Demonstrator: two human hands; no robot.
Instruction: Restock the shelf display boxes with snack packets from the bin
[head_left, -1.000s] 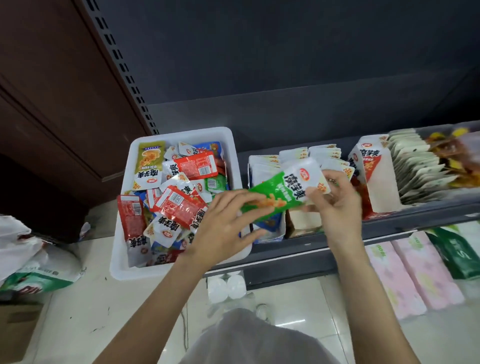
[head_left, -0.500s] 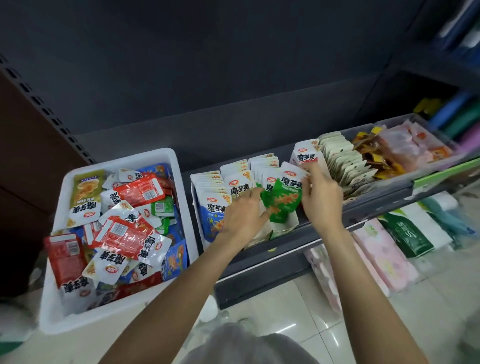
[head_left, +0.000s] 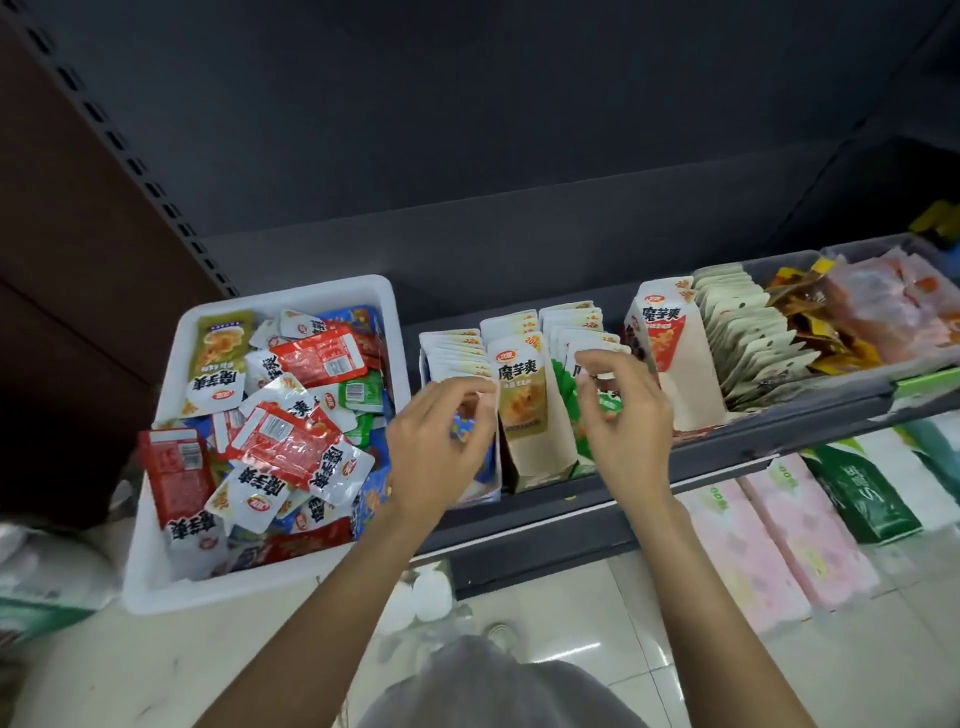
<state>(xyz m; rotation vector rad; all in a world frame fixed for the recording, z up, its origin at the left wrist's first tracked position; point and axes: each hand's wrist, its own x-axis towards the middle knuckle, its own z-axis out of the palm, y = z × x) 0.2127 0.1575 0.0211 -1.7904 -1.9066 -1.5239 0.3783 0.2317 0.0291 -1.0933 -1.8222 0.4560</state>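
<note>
Green packet (head_left: 602, 402), previously held aloft, had dropped into its display box (head_left: 540, 467); my right hand (head_left: 621, 415) pinched it, left hand (head_left: 441, 441) pinched neighbouring packets; press rows level

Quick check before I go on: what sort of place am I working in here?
Most likely a small shop aisle: a dark metal shelf with display boxes of snack packets, a white restocking bin, and tissue packs below.
</note>
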